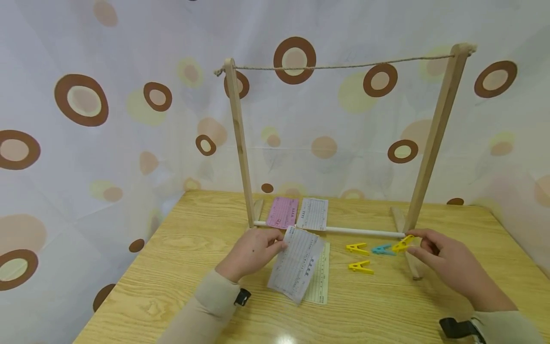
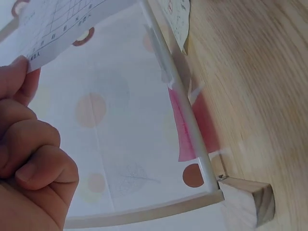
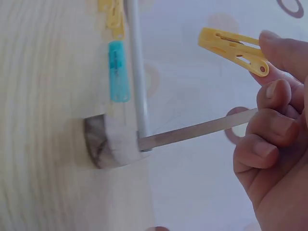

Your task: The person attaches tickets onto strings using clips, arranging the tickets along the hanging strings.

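Observation:
My left hand (image 1: 256,253) pinches a corner of a white printed slip of paper (image 1: 297,265) between thumb and forefinger, the other fingers curled in. The slip is raised and tilted, overlapping a pale yellow-green slip (image 1: 321,282) that lies on the table. My right hand (image 1: 449,260) grips a yellow clothespin (image 3: 233,50) at its handle end, near the foot of the right post. Left of that hand lie a blue clothespin (image 1: 384,250) and two more yellow clothespins, one (image 1: 357,248) behind the other (image 1: 361,267).
A wooden frame carries a rope (image 1: 343,66) between its left post (image 1: 240,143) and right post (image 1: 438,134). A pink slip (image 1: 283,212) and another white slip (image 1: 313,214) lie by the white bottom rod (image 1: 365,232). Behind hangs a patterned cloth (image 1: 129,57).

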`<state>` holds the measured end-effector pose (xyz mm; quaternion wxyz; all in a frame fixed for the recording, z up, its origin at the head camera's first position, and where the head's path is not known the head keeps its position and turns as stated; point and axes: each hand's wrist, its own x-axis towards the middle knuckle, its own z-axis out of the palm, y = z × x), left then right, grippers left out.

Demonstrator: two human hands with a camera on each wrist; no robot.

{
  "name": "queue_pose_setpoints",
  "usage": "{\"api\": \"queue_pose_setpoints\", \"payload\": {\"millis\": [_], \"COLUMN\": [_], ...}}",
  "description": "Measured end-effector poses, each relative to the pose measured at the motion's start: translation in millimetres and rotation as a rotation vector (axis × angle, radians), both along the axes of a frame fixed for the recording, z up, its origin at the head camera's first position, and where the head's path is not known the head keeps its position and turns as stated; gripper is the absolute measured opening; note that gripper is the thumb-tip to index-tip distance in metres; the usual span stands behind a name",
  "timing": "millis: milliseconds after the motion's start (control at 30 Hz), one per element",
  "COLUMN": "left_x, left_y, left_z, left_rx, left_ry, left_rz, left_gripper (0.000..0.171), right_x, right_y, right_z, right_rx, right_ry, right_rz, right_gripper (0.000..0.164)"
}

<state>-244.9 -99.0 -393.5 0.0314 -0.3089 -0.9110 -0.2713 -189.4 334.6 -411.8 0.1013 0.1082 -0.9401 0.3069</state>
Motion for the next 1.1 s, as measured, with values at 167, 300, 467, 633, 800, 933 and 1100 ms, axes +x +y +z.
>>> {"api": "queue_pose_setpoints", "payload": {"millis": [167,300,467,633,800,933,1100], "left_x": [-0.4,-1.3,-4.6,-12.1,-21.7,-29.6,-41.2], "left_y": [5,10,19,34,45,51,61], "left_z": [6.4,15.2,28.1,44.0,67.6,85.5,105.3], "left_rx": [0.053,0.082,0.102,0.126,0.11,0.107,0.093], "left_ry": [0.008,0.016,0.04,0.101,0.202,0.25,0.267], "left_rz": [-0.001,0.011,0.025,0.014,0.002,-0.017,-0.015], "left_gripper": [0.014,0.017,0.019,0.02,0.017,0.017,0.02], "right_x": [3.6,4.5,2.7,-0.8,-7.1,-11.3,-17.1], "right_y": [-2,-3,-4,-8,-10,-7,-1], "right_z": [16.8,35.7,64.6,97.7,130.4,153.2,179.9], "right_rx": [0.017,0.049,0.089,0.161,0.216,0.241,0.271], "right_ry": [0.101,0.169,0.234,0.332,0.397,0.412,0.432], "right_rz": [-0.015,-0.019,-0.017,-0.029,-0.056,-0.061,-0.098], "right_gripper": [0.036,0.034,0.034,0.032,0.03,0.029,0.03]}}
